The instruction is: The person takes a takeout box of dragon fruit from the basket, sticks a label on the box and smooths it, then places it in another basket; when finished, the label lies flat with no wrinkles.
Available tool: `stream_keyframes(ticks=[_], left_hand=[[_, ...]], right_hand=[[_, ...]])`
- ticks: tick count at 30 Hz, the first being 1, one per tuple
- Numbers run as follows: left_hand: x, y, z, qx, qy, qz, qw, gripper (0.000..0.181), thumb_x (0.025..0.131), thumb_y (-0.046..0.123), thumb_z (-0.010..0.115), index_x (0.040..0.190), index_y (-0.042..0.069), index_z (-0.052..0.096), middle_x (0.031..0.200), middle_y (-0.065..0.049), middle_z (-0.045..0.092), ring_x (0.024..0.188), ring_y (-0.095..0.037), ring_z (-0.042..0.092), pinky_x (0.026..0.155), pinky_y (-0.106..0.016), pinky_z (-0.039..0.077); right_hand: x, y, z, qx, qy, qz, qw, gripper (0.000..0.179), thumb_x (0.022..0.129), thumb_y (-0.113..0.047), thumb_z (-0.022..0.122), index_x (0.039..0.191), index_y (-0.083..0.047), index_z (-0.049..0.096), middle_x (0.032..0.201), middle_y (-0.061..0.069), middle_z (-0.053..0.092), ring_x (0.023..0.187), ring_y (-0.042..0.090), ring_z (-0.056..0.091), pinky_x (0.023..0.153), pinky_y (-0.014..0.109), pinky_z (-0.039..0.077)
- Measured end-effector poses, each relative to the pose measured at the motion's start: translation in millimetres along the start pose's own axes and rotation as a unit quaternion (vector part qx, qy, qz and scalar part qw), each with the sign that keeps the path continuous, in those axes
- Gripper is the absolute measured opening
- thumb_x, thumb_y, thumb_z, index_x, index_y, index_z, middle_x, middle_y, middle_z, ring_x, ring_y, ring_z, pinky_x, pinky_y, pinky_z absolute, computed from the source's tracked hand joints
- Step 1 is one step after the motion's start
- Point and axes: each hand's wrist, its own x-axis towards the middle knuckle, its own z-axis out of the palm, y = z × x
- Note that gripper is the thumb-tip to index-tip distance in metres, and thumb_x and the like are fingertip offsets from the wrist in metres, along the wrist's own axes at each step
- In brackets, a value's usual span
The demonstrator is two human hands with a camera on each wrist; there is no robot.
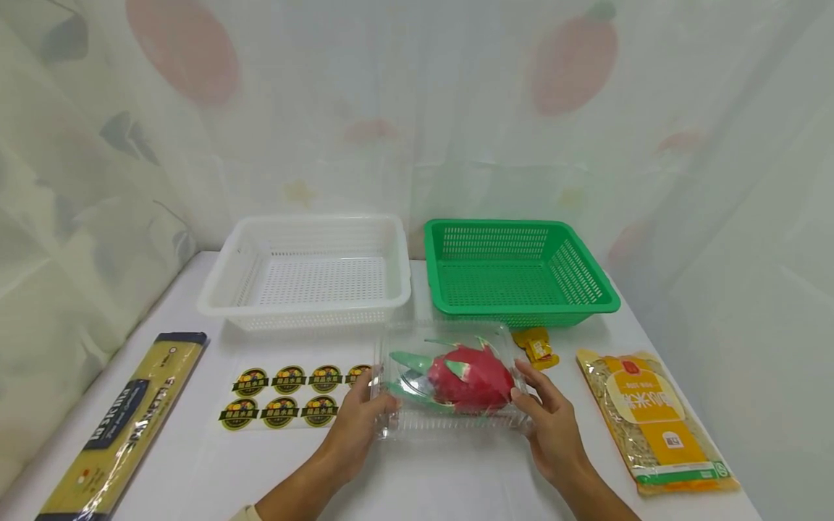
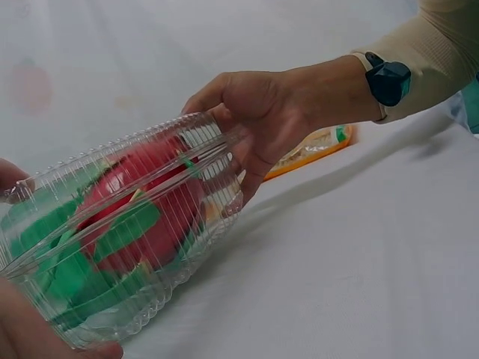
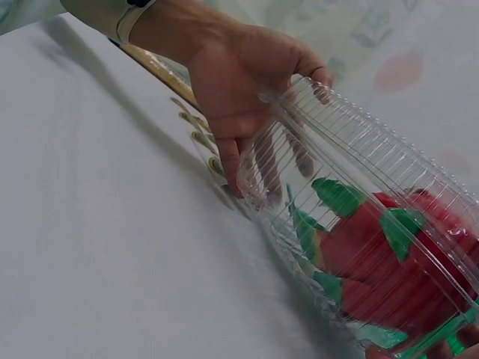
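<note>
A clear plastic clamshell box point(image 1: 449, 425) with its lid down is held between both hands at the middle of the table. Inside lies a red dragon fruit point(image 1: 476, 380) with green leafy tips. My left hand point(image 1: 355, 427) grips the box's left end, thumb on top. At the opposite end, my right hand point(image 1: 554, 427) grips it with the thumb and fingers around the side. From the left wrist view, the ribbed box point(image 2: 161, 292) appears tilted, and its lower edge seems close to the white tabletop; whether it touches is unclear.
Behind stand a white basket point(image 1: 306, 315) and a green basket point(image 1: 521, 311). Round fruit stickers point(image 1: 280, 412) lie on a sheet at left, beside a long spaghetti pack point(image 1: 124, 427). At right are a noodle bag point(image 1: 658, 420) and a small yellow packet point(image 1: 537, 347).
</note>
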Motion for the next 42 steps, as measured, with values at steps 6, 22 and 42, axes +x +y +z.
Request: stream_keyframes(ticks=[6, 22, 42], left_hand=[[1.2, -4.7, -1.2, 0.014, 0.0, 0.001, 0.9999, 0.069, 0.082, 0.006, 0.057, 0.145, 0.005, 0.03, 0.136, -0.016, 0.043, 0.111, -0.027, 0.047, 0.09, -0.041, 0.039], [1.5, -6.0, -2.0, 0.032, 0.009, -0.014, 0.9993, 0.077, 0.081, 0.008, 0.06, 0.15, 0.007, 0.026, 0.147, -0.016, 0.036, 0.128, -0.03, 0.037, 0.098, -0.046, 0.032], [-9.0, 5.5, -6.1, 0.088, 0.063, -0.013, 0.9941, 0.083, 0.079, 0.007, 0.063, 0.151, -0.001, 0.021, 0.133, -0.024, 0.041, 0.108, -0.03, 0.051, 0.091, -0.045, 0.042]], right_hand=[[-1.4, 5.0, -0.7, -0.008, 0.003, 0.0, 1.0, 0.055, 0.094, -0.01, 0.06, 0.145, -0.006, 0.04, 0.142, 0.012, 0.028, 0.124, 0.029, 0.034, 0.089, 0.031, 0.048], [-1.5, 11.9, -2.9, -0.019, 0.005, 0.008, 0.9998, 0.052, 0.095, -0.013, 0.059, 0.145, -0.012, 0.041, 0.146, 0.008, 0.027, 0.125, 0.028, 0.035, 0.09, 0.029, 0.046], [-4.9, 14.3, 1.3, -0.116, 0.024, -0.018, 0.9928, 0.045, 0.099, -0.015, 0.056, 0.142, -0.018, 0.045, 0.145, 0.001, 0.034, 0.118, 0.026, 0.041, 0.087, 0.023, 0.047]])
